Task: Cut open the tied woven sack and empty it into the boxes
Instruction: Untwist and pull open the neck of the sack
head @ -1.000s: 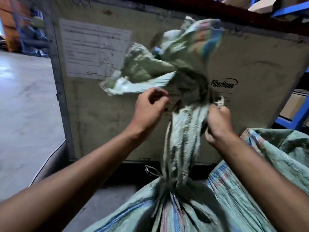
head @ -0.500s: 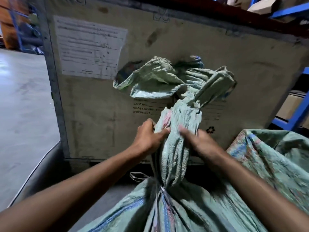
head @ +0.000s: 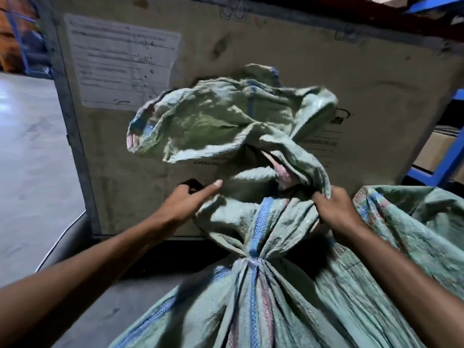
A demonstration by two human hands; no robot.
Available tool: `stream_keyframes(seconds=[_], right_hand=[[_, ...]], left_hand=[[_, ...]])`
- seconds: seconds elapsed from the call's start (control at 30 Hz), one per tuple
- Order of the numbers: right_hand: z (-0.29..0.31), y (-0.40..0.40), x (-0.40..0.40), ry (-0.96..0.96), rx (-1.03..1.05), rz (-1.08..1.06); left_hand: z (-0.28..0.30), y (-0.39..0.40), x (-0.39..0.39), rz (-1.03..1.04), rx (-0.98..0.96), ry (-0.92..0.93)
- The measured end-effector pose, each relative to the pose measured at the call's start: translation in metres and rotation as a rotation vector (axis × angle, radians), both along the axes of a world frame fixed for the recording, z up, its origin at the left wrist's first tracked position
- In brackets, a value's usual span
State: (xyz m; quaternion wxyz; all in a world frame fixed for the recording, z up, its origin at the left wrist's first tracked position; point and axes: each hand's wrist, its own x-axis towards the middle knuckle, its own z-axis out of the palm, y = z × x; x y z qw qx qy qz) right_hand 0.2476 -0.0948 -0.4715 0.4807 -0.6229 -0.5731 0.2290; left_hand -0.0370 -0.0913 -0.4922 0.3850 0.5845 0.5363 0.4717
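The woven sack [head: 263,297], green with blue and pink stripes, stands in front of the big cardboard crate [head: 364,79], its neck cinched by a pale tie [head: 253,261]. Above the tie the loose top flares open against the crate's face. The right hand [head: 336,209] is closed on the flared fabric's right edge. The left hand [head: 185,202] is loosely open, fingers touching the fabric's left edge, gripping nothing clearly. A second sack [head: 421,222] lies right of the first

Left hand [head: 184,205] bare; right hand [head: 337,210] bare; forearms unsleeved.
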Motion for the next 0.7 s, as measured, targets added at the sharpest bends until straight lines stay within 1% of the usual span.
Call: stream_keyframes(seconds=[0.03,0.13,0.2,0.27,0.3,0.33,0.4,0.47,0.53,0.6,0.67,0.7], right_hand=[[0.003,0.003,-0.004,0.044,0.014,-0.020],[-0.002,0.002,-0.013,0.132,0.003,-0.091],[-0.009,-0.005,-0.024,0.198,-0.002,-0.117],[-0.017,-0.011,-0.034,0.232,-0.023,-0.045],[-0.021,-0.015,-0.039,0.222,-0.053,0.024],[-0.027,-0.018,-0.042,0.202,-0.092,0.087],[-0.045,-0.022,-0.050,0.157,-0.167,0.149],[-0.063,-0.023,-0.055,0.124,-0.187,0.158],[-0.076,-0.019,-0.055,0.102,-0.143,0.129],[-0.079,-0.013,-0.050,0.082,-0.115,0.086],[-0.075,-0.003,-0.039,-0.014,-0.091,0.042],[-0.070,0.001,-0.032,-0.068,-0.083,0.030]], left_hand=[[0.000,-0.008,0.002,-0.082,-0.055,-0.033],[-0.011,-0.038,0.015,-0.238,-0.249,0.017],[-0.028,-0.050,0.028,-0.332,-0.341,-0.075],[-0.043,-0.049,0.036,-0.238,-0.384,-0.230],[-0.048,-0.046,0.038,-0.158,-0.383,-0.287],[-0.056,-0.039,0.038,-0.083,-0.373,-0.304],[-0.063,-0.034,0.043,-0.042,-0.354,-0.291],[-0.068,-0.036,0.051,-0.054,-0.357,-0.247],[-0.072,-0.036,0.053,-0.085,-0.344,-0.186],[-0.069,-0.034,0.052,-0.161,-0.320,-0.144],[-0.061,-0.029,0.046,-0.227,-0.288,-0.111],[-0.058,-0.026,0.039,-0.256,-0.262,-0.061]])
